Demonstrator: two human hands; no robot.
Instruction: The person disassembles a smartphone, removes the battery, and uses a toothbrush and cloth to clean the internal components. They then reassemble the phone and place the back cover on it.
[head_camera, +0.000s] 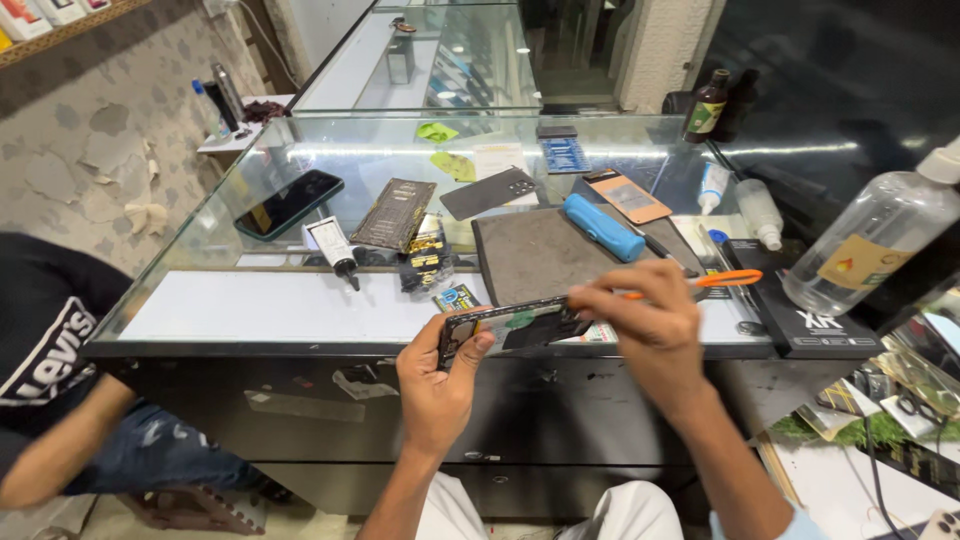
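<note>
**Opened phone held over the counter edge, tool at its frame**

The left hand is closed round one end of an opened phone, held in the air just in front of the glass counter. The right hand pinches an orange-handled tool, its tip at the phone's upper edge; it looks like prying or picking at the frame, though the tip is too small to tell. Going on calls for a steady left hold and light pressure.

On the counter: a grey mat with a blue case, a black box at the right, a clear bottle with a pale label, and a dark flat packet.
</note>
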